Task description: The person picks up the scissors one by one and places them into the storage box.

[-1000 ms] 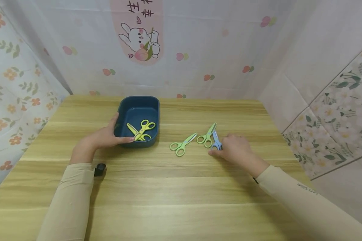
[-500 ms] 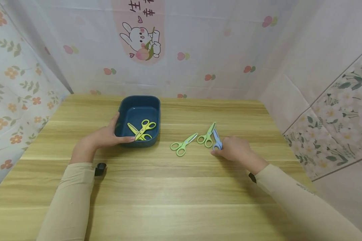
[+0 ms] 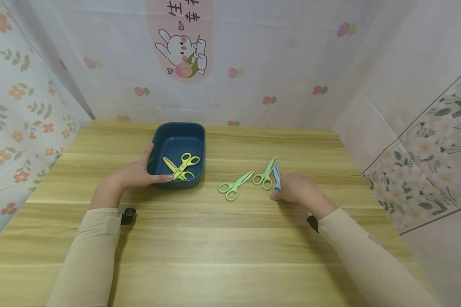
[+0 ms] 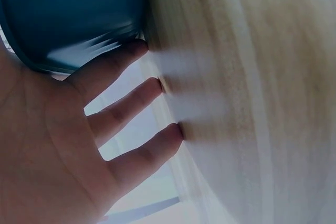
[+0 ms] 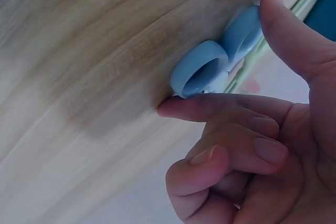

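My left hand [image 3: 132, 175] rests against the near left corner of a dark blue box [image 3: 204, 149], thumb along the front rim. In the left wrist view its fingers [image 4: 142, 153] spread straight, with tips at the tabletop. Two yellow scissors [image 3: 185, 162] lie crossed inside the box. My right hand [image 3: 299, 189] pinches blue scissors [image 3: 277, 181] by the handle loops [image 5: 202, 64] between thumb and index finger; the other fingers are curled. Green scissors [image 3: 266, 175] touch or nearly touch the blue ones. Another green pair [image 3: 234, 186] lies further left.
The wood-grain table [image 3: 199, 256] ends at a printed cloth [image 3: 292, 55] at the back. Patterned cloth [image 3: 27, 106] hangs on the left, and a flowered panel [image 3: 430, 162] stands on the right. A black wrist device [image 3: 128, 216] is at my left wrist.
My right wrist has turned a little, and the blue scissors have tilted slightly with it, their loops now seen more edge-on. The left hand and box hold their places.
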Motion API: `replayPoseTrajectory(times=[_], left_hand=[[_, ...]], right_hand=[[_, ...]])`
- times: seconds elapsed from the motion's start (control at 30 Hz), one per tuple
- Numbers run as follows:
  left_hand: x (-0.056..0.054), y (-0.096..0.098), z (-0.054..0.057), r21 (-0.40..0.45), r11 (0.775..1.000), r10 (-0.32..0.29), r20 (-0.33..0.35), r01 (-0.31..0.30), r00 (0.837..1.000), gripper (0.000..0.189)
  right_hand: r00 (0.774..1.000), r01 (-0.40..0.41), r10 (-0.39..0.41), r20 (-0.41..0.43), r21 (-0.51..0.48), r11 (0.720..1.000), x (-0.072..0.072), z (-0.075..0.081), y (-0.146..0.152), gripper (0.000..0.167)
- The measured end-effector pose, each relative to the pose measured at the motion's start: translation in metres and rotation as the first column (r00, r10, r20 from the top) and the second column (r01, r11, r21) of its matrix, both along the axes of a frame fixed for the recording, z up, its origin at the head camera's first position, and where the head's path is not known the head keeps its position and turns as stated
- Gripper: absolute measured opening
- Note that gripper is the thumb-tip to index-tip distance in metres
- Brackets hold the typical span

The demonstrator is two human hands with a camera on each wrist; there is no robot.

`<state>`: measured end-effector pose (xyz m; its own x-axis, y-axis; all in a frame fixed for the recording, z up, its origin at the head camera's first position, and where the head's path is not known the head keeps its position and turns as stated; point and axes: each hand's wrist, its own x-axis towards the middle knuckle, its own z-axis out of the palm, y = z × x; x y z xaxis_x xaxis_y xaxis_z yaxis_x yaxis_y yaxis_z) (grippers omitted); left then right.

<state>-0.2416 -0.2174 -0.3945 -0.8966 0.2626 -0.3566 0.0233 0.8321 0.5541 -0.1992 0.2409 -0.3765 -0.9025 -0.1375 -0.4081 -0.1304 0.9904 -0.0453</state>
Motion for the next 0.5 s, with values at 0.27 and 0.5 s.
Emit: replayPoseTrajectory(times=[0.27, 0.5], left_hand=[[0.0009, 0.0001, 0.0027, -0.003, 1.000, 0.001, 0.002, -0.001, 1.000, 0.138], [-0.0021, -0.0019, -0.0015, 0.007, 1.000, -0.004, -0.009, 0.004, 1.000, 0.140]], right_hand=[[1.000, 0.008, -0.007, 0.015, -0.051, 0.999, -0.0060, -0.0006, 0.0026, 0.051], [0.999, -0.034, 0.034, 0.009, -0.048, 0.998, -0.0093, -0.0001, 0.0007, 0.043]])
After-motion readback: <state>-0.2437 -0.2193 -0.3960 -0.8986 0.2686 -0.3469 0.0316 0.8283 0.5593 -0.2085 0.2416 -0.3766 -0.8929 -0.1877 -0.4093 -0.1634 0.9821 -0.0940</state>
